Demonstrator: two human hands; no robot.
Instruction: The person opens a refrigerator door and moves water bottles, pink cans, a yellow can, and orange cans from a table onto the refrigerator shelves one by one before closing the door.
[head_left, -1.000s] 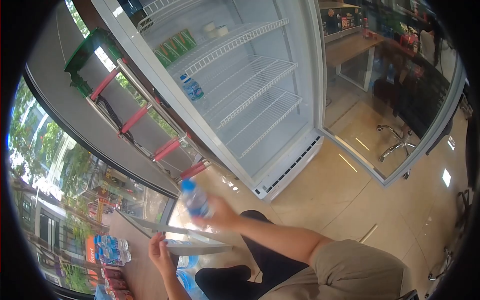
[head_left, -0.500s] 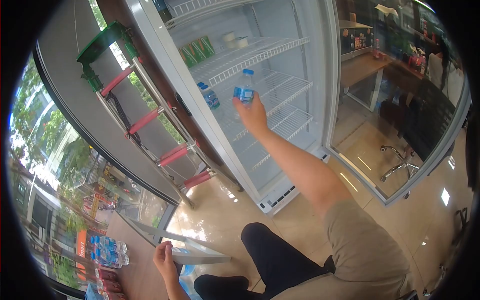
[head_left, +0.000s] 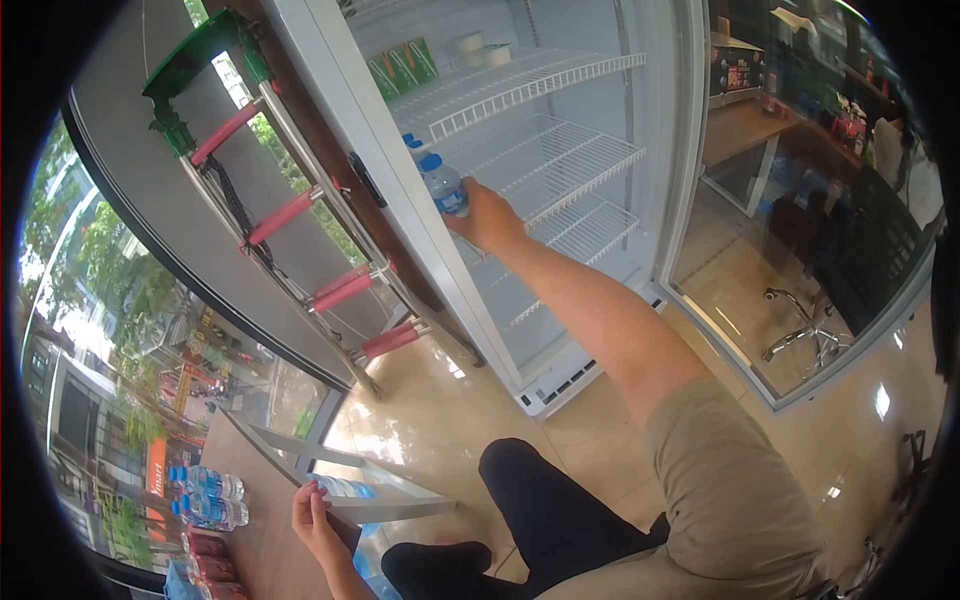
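My right hand (head_left: 490,220) is closed around a small water bottle (head_left: 443,185) with a blue cap and blue label, inside the open fridge (head_left: 375,150) at its left side. Another blue-capped bottle (head_left: 412,143) stands just behind it on the same shelf, partly hidden. The bottle in my hand is tilted slightly, and its base is hidden by my fingers and the fridge frame. Low at the left, my left hand (head_left: 318,527) hovers beside the edge of the wooden table (head_left: 265,535), with loosely bent fingers and nothing visible in them.
Several water bottles (head_left: 210,498) and red cans (head_left: 208,560) stand on the table. Green boxes (head_left: 403,68) and white tubs (head_left: 483,50) sit on a higher wire shelf (head_left: 540,92). A folding ladder (head_left: 268,215) leans left of the fridge; its glass door (head_left: 800,250) swings out right.
My right hand has carried the bottle leftward, beside the other bottle near the fridge's left wall. The fingers of my left hand have loosened. The view has shifted slightly.
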